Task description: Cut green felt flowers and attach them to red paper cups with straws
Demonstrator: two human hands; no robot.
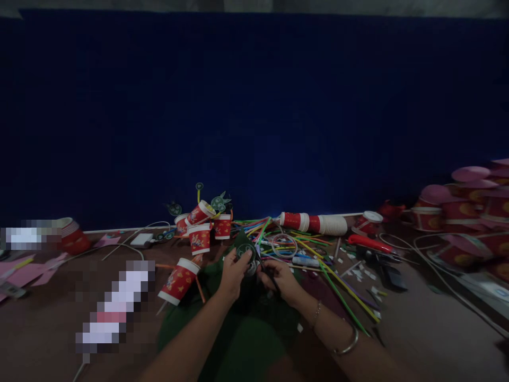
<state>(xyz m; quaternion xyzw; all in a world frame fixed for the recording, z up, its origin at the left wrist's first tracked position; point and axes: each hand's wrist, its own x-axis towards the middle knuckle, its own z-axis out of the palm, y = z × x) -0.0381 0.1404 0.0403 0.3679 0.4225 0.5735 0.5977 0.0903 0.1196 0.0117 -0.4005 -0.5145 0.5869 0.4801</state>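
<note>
Dark-green printed paper (243, 241) sits just below the centre of the frame, its longer axis running roughly up and down, with a pointed top leaning slightly towards the upper left. The left hand (234, 271) is the nearer one, directly under and against it, thumb and fingers pinched on its lower part. The right hand (284, 278) is closed around dark scissors (270, 276), whose line slants up and leftwards to the paper's right edge; so the paper lies to the upper left of this hand, and whether the blades touch it is too dim to tell. Left of the left hand, a red paper cup (180, 281) lies tilted. Just beyond the right hand, long coloured straws (348, 289) fan towards the lower right, near white scraps (359, 274), a pale tube (305, 262) and a clear ring (284, 254). Farther up, joined red cups (199, 239) stand left of centre, and a stack of cups (334, 225) lies on its side right of centre. A dark blue partition (254, 116) fills the upper frame.
</note>
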